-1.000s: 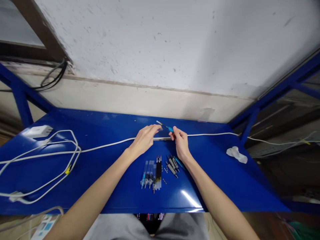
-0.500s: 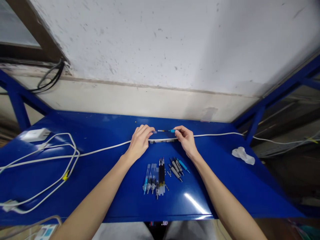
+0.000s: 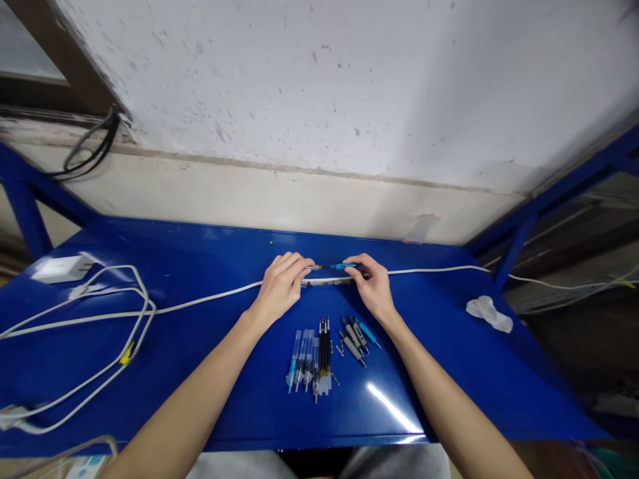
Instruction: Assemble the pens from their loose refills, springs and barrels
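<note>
My left hand (image 3: 280, 285) is closed on a clear pen barrel (image 3: 313, 267), mostly covered by the fingers. My right hand (image 3: 373, 287) pinches a blue pen grip (image 3: 343, 265) between thumb and finger. A dark ink refill (image 3: 326, 267) sticks out of the grip toward the left, and its tail meets the barrel's end; how far it is inside I cannot tell. Nearer to me lie several clear pen barrels (image 3: 302, 359), a row of ink refills (image 3: 325, 356), and several grey pen grips (image 3: 352, 340) beside a blue one (image 3: 369, 334). Small springs (image 3: 340, 350) are scattered between them.
A white cable (image 3: 214, 297) crosses the blue table (image 3: 239, 406) behind my hands, coiling at left near a white charger (image 3: 64, 269). A thin pale strip-like object (image 3: 327, 282) lies by the cable. Crumpled white plastic (image 3: 489, 313) is at right; the wall (image 3: 299, 193) stands behind.
The refill's tail and the clear barrel have come together, closing the gap between them. My hands have moved slightly closer to each other. The view has shifted a little.
</note>
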Demonstrator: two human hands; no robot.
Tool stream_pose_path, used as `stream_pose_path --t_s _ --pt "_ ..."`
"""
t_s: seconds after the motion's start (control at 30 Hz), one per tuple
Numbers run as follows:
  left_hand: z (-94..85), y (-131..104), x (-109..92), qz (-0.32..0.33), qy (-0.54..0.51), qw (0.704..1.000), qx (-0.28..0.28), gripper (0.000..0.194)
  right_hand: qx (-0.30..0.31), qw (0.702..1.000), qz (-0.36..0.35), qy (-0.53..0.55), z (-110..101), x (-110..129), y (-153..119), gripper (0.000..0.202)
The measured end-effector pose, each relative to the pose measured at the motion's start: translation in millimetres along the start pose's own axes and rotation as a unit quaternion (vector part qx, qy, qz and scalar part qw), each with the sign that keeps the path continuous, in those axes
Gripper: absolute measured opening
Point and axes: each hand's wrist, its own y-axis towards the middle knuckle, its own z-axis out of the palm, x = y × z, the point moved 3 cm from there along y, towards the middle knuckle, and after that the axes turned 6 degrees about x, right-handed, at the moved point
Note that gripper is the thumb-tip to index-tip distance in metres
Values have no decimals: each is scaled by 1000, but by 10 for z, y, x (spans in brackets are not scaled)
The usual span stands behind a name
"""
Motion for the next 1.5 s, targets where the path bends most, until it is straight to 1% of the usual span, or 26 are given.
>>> stream_pose_path --t_s 0.13,0.27,0.37,0.43,0.53,0.57,0.6,0.63,0.73,0.77,0.87,0.93,1.03,1.07,1.17,1.23,1.27,1.4,1.43,1.5 --pt "30 5 -59 33 0 999 13 23 28 997 -62 -30 48 168 -50 11" --pt "38 -2 -101 51 -15 999 3 22 26 997 -59 -31 46 189 -63 11" --pt "42 -9 -114 48 -37 998 -11 20 27 998 -51 -36 43 166 -69 16" --pt "45 -11 -126 45 -53 997 -21 19 37 997 -37 -54 58 158 -86 26" --pt "61 -13 -158 52 -55 997 -16 18 72 994 -3 -83 110 163 -128 58" --pt "66 -13 -167 56 -47 997 -11 18 83 993 7 -87 128 171 -141 63" --pt "70 -14 -174 57 -37 998 -7 19 91 992 13 -87 144 182 -150 65" --pt "70 -14 -178 57 -29 998 -6 19 96 992 12 -82 156 196 -153 61" --pt "59 -17 -166 36 -29 999 -19 18 97 994 -11 -39 174 237 -142 34" --pt "54 -21 -160 27 -33 999 -26 18 97 995 -19 -23 175 243 -136 29" --pt "55 -38 -155 11 -32 999 -36 19 94 995 -15 -1 171 231 -130 26" --pt "64 -50 -166 20 -16 999 -37 20 98 995 3 -16 169 218 -140 29" --pt "79 -56 -183 41 5 999 -33 20 114 992 29 -52 176 217 -157 46" --pt "79 -55 -182 39 6 999 -34 20 118 991 28 -57 180 226 -159 45" --pt "60 -48 -175 13 5 999 -51 19 110 993 -5 -43 187 266 -152 31" --pt "40 -43 -199 14 10 998 -60 19 94 995 -22 -24 188 281 -151 31" --pt "31 -40 -221 25 13 998 -61 19 89 996 -17 -18 190 277 -154 33" --pt "5 -30 -310 68 28 995 -67 21 101 993 56 5 220 219 -181 59" --pt "4 -26 -319 75 30 995 -66 21 107 992 69 12 227 208 -185 63" --pt "6 -18 -317 85 34 994 -58 19 111 990 77 29 233 195 -182 64"
